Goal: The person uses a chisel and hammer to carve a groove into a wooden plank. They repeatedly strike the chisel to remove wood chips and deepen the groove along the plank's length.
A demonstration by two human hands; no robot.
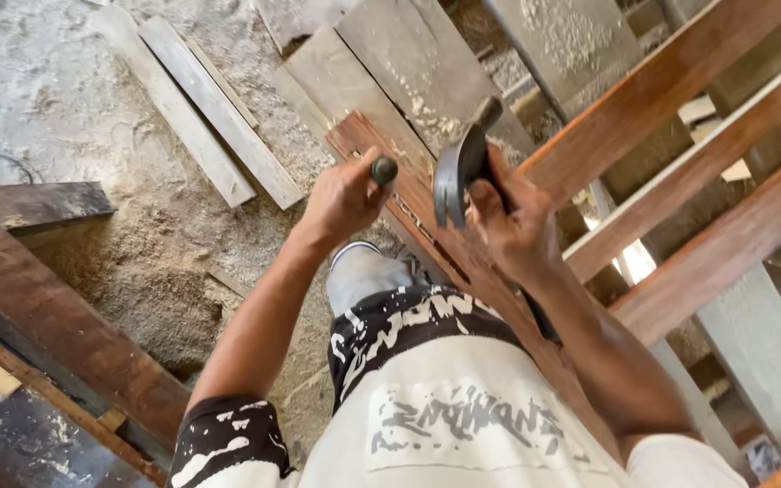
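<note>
My left hand (343, 197) is closed around a thin dark metal rod, a punch or chisel (384, 169), whose round end sticks out of my fist. It is held over a long reddish-brown plank (363, 136) that runs diagonally under both hands. My right hand (515, 224) grips a claw hammer (459, 170) by its handle. The dark steel head is raised just right of the rod's end, a short gap apart. My white shirt with a black print fills the bottom of the view and hides the plank's lower part.
Reddish wooden rails of a frame (680, 172) slant across the right side. Grey weathered boards (210, 108) lie on the sawdust-covered ground at upper left. A dark brown plank (56, 316) and a short board (42, 203) sit at left.
</note>
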